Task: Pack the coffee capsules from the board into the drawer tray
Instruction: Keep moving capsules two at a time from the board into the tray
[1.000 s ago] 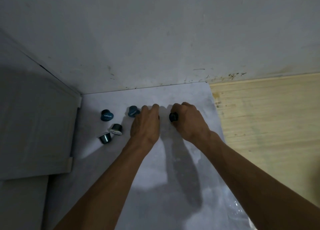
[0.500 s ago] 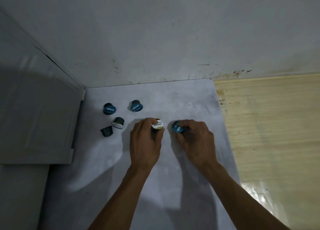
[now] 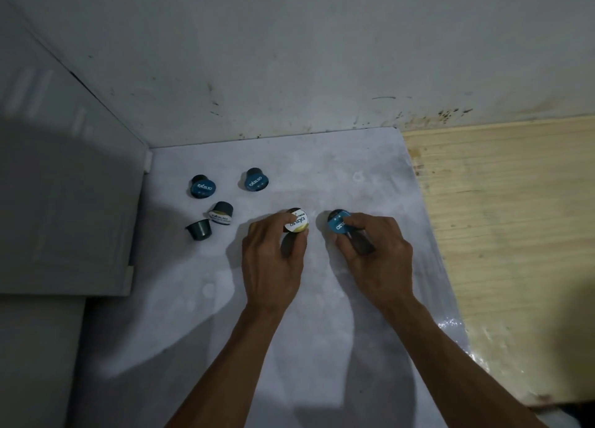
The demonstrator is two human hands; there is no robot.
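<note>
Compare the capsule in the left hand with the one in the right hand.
The left hand pinches a white-and-yellow-lidded capsule; the right hand pinches a blue-lidded capsule. The white lid shows whole, while a finger overlaps the blue lid. Both have dark bodies, lids facing up toward the camera.

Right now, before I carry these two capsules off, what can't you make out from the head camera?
- Drawer tray: not in the head view at all.
- White-lidded dark capsule in the left hand: body hidden by the fingers.
- Blue-lidded dark capsule in the right hand: lid partly covered by a finger.
- Small dark capsule lying on its side: lid faces away, colour unknown.
</note>
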